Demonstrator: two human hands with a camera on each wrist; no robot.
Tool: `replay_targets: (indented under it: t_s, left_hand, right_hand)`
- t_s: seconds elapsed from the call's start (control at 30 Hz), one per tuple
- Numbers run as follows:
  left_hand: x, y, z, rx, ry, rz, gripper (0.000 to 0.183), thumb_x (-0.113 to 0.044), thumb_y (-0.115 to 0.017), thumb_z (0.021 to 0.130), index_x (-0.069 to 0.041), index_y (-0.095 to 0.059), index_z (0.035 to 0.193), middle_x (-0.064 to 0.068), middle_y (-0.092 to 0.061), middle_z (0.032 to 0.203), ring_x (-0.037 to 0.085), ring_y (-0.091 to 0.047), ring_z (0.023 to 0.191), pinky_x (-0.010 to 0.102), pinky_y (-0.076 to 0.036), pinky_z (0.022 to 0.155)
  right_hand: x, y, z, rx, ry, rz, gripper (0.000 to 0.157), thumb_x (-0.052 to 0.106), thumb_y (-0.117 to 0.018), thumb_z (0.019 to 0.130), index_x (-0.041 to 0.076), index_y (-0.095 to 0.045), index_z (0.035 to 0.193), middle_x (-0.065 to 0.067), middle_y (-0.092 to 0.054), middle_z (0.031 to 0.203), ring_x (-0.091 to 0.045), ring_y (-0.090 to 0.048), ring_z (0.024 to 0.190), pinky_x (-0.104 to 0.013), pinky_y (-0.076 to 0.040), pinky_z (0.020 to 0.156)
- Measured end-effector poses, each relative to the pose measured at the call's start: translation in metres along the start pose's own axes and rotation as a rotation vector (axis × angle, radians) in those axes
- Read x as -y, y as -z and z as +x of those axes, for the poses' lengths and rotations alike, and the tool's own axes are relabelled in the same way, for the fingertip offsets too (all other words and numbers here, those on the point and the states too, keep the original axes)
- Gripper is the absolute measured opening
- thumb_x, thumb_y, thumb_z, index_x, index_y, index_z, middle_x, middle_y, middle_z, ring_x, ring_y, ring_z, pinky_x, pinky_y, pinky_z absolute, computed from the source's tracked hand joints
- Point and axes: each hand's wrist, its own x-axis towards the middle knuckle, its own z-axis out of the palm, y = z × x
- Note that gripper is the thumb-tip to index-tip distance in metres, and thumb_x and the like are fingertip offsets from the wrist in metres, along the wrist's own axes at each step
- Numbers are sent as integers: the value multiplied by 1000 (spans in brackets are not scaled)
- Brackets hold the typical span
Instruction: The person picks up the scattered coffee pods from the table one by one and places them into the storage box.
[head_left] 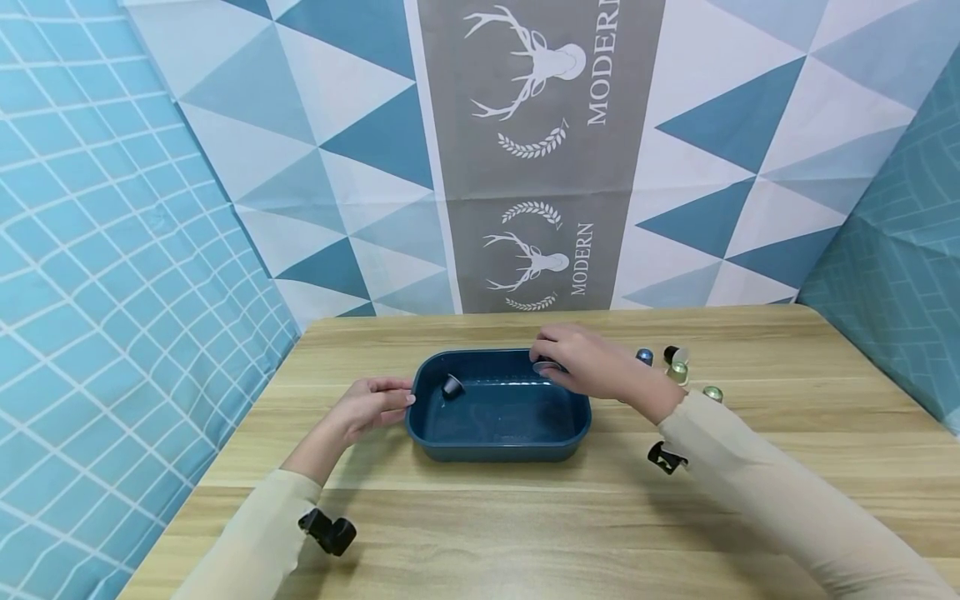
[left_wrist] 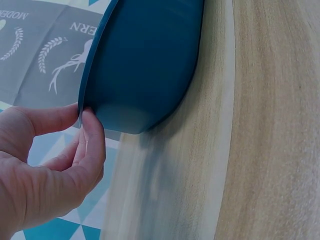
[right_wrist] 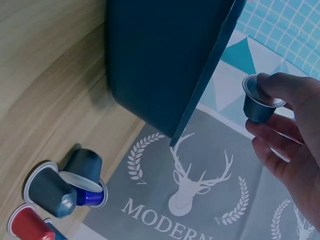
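A dark blue oblong tub (head_left: 495,452) sits on the wooden table. My left hand (head_left: 367,408) pinches its left rim between thumb and fingers, as the left wrist view also shows. Over the tub's back right corner, my right hand (head_left: 581,362) holds a dark coffee capsule (right_wrist: 257,109) between thumb and fingertips, its silver foil lid facing up. Another dark coffee capsule (head_left: 452,387) lies tipped inside the tub near the left end. The fingers hide part of the held capsule in the head view.
Right of the tub, several loose capsules lie on the table, among them a blue one (head_left: 644,356), a black one (head_left: 670,354) and a green one (head_left: 713,393). The right wrist view also shows a red capsule (right_wrist: 31,223). Patterned cloth (head_left: 360,83) hangs behind the table.
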Motion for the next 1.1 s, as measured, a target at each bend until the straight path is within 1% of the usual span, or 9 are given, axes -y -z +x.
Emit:
replay_targets:
  t_s: [0.23,0.5,0.7,0.9,1.03,1.1]
  left_hand:
    - [2,1,1,11,-8,-10,49,-8,-63,92,10,-46,134,1,-62,105,4,-63,86,19,-57,79]
    - [3,2,2,4,5,-24,46,-5,-62,91,10,-47,132,2,-62,104,6,-63,86,18,-57,77]
    - [4,4,3,8,-7,-24,46,-6,-61,91,10,-47,132,0,-62,100,5,-63,84,18,-57,77]
    - [6,5,0,39,-30,-27,48,-11,-68,88,8,-51,129,0,-63,102,5,-64,86,20,-57,79]
    - [4,8,-1,77,-45,-71,48,-14,-73,85,7,-54,124,3,-63,103,7,-64,87,20,-57,79]
    - [3,7,-2,73,-42,-73,49,-13,-72,85,7,-54,125,3,-62,102,7,-64,87,20,-57,79]
  right_hand:
    - [5,1,11,-11,50,20,12,14,-71,87,11,-67,97,-2,-63,94,-14,-59,83,-29,-55,76]
    - [12,2,22,21,49,23,12,15,-70,88,10,-67,100,-3,-63,95,-15,-59,85,-28,-55,77]
    - [15,1,31,33,51,11,12,15,-69,88,11,-67,100,-3,-64,97,-14,-60,85,-27,-56,78]
    - [18,-1,40,47,66,26,11,13,-68,89,10,-68,99,-3,-64,95,-14,-60,83,-27,-55,76]
    - [18,-3,47,56,71,36,11,14,-67,90,9,-68,99,-3,-64,95,-14,-60,82,-28,-55,76]
    - [17,-5,50,61,73,38,11,14,-67,90,9,-68,99,-4,-65,95,-14,-60,81,-27,-55,76]
